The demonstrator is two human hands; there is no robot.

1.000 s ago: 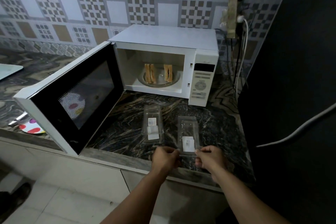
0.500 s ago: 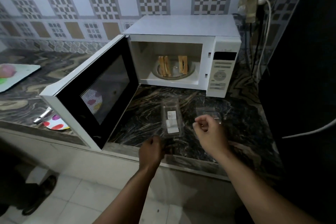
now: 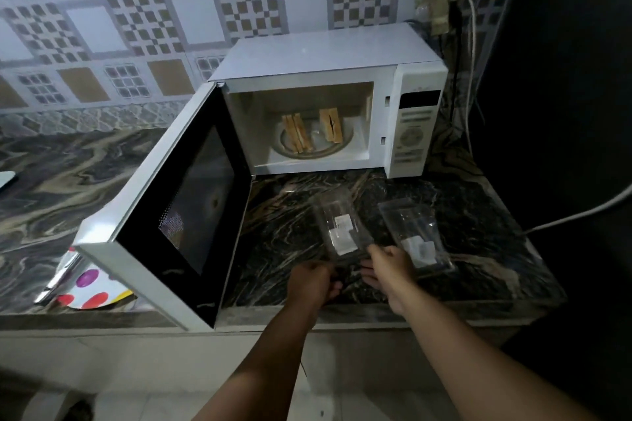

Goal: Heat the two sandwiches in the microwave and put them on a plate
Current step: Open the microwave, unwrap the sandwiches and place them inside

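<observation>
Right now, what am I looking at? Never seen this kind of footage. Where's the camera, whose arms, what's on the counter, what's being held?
There is no robot here. A person wears one wide-angle camera on the head, looking forward and down, so the two bare arms coming in from the bottom are their own.

On the dark marble counter stands a white microwave with its door swung open to the left. Two sandwiches stand on edge on the glass turntable inside.

In front of it lie two clear plastic sandwich packs. The left hand and right hand both meet at the near end of the left pack; how firmly they grip it is hard to tell. The right pack lies untouched beside it.

A plate with coloured spots peeks out under the door.
</observation>
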